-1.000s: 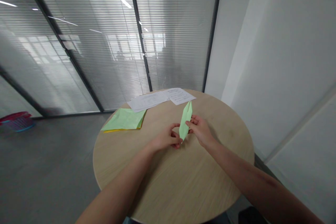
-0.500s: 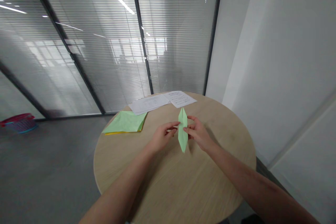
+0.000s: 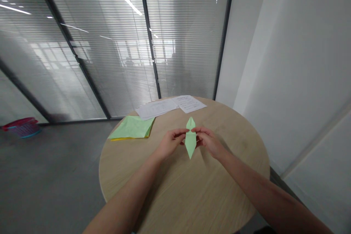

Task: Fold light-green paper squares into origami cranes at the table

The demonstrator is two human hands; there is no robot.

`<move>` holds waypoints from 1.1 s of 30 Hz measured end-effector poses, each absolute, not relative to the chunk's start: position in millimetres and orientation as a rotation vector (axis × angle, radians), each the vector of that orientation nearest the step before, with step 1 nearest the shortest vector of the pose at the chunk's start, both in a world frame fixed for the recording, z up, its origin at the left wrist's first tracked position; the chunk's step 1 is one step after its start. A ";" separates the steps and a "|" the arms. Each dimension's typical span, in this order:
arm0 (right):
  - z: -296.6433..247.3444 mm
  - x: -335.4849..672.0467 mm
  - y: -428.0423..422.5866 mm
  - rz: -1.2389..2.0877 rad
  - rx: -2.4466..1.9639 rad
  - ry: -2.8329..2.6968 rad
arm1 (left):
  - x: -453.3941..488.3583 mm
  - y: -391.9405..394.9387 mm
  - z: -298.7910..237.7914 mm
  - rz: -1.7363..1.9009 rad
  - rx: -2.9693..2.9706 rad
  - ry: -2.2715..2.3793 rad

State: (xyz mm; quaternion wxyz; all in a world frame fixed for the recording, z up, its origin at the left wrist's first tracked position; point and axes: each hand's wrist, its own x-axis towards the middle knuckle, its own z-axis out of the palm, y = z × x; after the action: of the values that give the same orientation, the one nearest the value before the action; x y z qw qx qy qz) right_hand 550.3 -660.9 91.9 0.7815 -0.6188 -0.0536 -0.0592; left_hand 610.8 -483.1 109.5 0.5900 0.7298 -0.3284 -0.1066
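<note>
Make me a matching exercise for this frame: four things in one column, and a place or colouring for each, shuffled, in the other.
Things
1. folded green paper
2. basket
3. printed white sheets
4. paper stack

Places and colouring
A. green on top, with yellow showing along its edge
B. at the far edge of the round table
C. held between the left hand and the right hand
D. on the floor, at the left of the picture

Pairs: 1-C, 2-D, 3-B, 4-A
</note>
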 end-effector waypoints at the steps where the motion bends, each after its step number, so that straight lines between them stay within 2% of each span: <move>1: 92.3 549.9 -661.2 -0.124 -1.343 -0.139 | 610.7 -482.8 110.4 -0.256 1.690 -0.753; 23: 89.2 549.6 -664.1 -0.101 -1.419 -0.299 | 612.2 -481.6 110.0 -0.209 1.700 -0.702; 33: 89.6 553.0 -664.0 -0.222 -1.571 -0.234 | 602.7 -484.2 113.9 -0.188 1.706 -0.757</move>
State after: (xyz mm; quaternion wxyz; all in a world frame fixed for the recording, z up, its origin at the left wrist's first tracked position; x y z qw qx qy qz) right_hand 553.0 -664.0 89.6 0.6953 -0.7040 -0.1049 -0.0996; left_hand 602.7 -484.2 113.9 0.5914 0.7333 -0.3256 -0.0807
